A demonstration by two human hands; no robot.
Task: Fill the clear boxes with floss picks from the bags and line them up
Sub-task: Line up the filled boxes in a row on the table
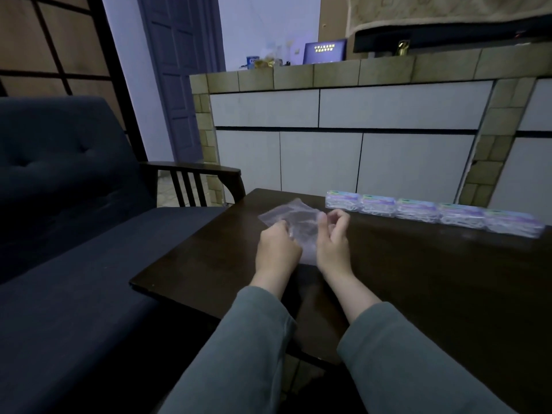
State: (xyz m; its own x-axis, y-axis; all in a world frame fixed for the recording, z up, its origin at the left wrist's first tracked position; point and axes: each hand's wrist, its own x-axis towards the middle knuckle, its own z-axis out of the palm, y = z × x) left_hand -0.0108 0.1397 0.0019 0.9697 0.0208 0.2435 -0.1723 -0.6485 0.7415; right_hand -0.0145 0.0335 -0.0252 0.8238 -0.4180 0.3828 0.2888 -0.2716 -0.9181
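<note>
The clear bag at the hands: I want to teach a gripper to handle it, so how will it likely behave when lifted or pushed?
The clear bag looks like thin, wrinkled film, so it will probably flop and crumple. It appears flat and nearly empty, so it is likely very light and could slide on the smooth dark table. The left hand pinches one edge; lifted so, the rest would probably droop.

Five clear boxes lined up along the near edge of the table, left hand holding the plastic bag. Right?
Not quite. In the head view the five clear boxes line the far edge of the table, not the near one. The left hand does hold the plastic bag.
</note>
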